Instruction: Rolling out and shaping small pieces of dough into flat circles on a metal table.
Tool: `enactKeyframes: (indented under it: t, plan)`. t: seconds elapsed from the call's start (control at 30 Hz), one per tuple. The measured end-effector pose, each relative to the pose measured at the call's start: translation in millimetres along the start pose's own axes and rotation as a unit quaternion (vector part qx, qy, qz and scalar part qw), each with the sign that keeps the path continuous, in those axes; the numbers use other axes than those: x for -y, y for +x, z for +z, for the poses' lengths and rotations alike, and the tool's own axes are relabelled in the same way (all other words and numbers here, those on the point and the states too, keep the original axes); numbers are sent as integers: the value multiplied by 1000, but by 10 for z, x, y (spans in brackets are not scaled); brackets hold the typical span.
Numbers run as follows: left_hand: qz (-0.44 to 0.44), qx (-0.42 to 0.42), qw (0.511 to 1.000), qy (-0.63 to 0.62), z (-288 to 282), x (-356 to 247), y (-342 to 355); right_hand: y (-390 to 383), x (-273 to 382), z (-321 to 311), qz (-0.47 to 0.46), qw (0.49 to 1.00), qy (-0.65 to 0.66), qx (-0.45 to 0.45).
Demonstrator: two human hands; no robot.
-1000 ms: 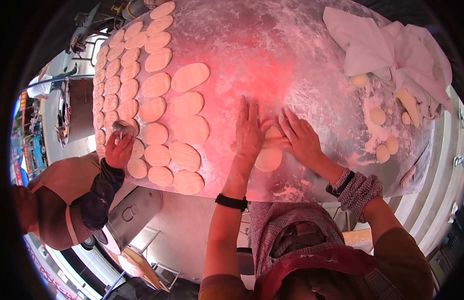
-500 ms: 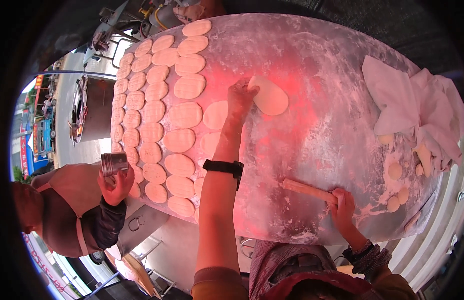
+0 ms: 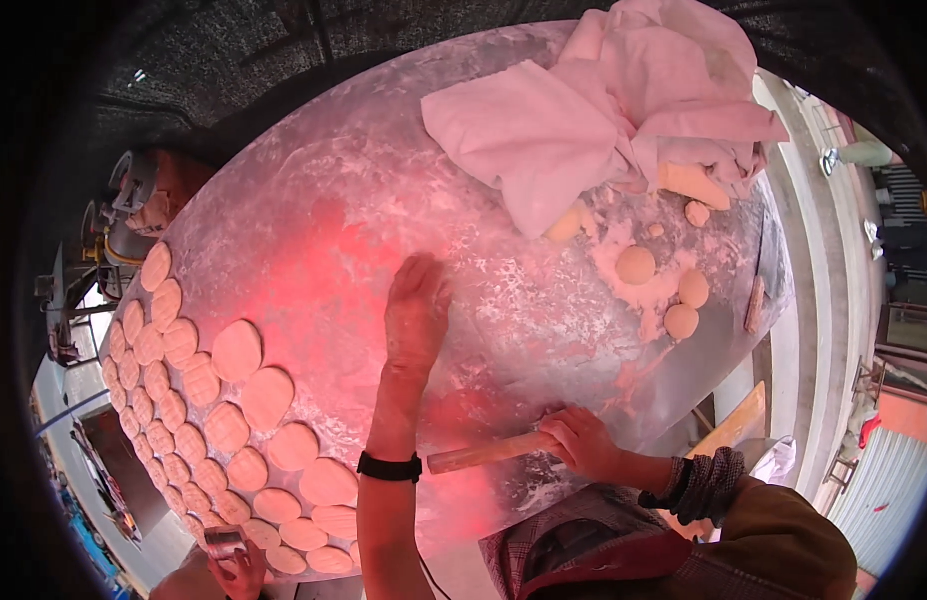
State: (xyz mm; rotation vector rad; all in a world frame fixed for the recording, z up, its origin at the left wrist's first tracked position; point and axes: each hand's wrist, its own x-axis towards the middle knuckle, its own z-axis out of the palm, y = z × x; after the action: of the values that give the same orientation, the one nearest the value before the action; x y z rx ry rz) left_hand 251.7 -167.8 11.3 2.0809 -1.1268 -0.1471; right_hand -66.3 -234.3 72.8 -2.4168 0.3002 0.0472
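**At five o'clock, rolling pin (image 3: 489, 453) gripped; many dough rounds (image 3: 267, 399) flattened**

The rolling pin is gripped at one end by the right hand (image 3: 576, 441). The left hand (image 3: 418, 310) is curled near the centre; whether anything is held cannot be told. At eight o'clock, the dough rounds are laid out on the tabletop (image 3: 544, 345); at three, a few dough balls (image 3: 636, 265) are left unflattened.

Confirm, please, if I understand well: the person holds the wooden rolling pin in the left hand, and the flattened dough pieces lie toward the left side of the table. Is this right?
Not quite; the hand is wrong. The head view shows the wooden rolling pin in the person's right hand. The flattened dough pieces do lie toward the left side of the table.
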Motion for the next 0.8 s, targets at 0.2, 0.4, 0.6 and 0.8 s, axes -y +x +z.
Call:
enactKeyframes:
  t: [0.2, 0.4, 0.6, 0.8]
  plan:
    - [-2, -125, 992, 6, 1535, -1448, 660, -1018, -297, -375, 79, 990, 93, 67]
    - [-112, -214, 970, 11, 1638, -1520, 1111, -1720, -847, -852, 190, 979, 76, 3]
    - [-63, -71, 991, -91, 1674, -1441, 959, -1938, -1012, -996, 243, 956, 159, -36]
    - [1, -22, 995, 101, 1209, -2039, -220, -2271, -1280, -1077, 295, 937, 176, -64]
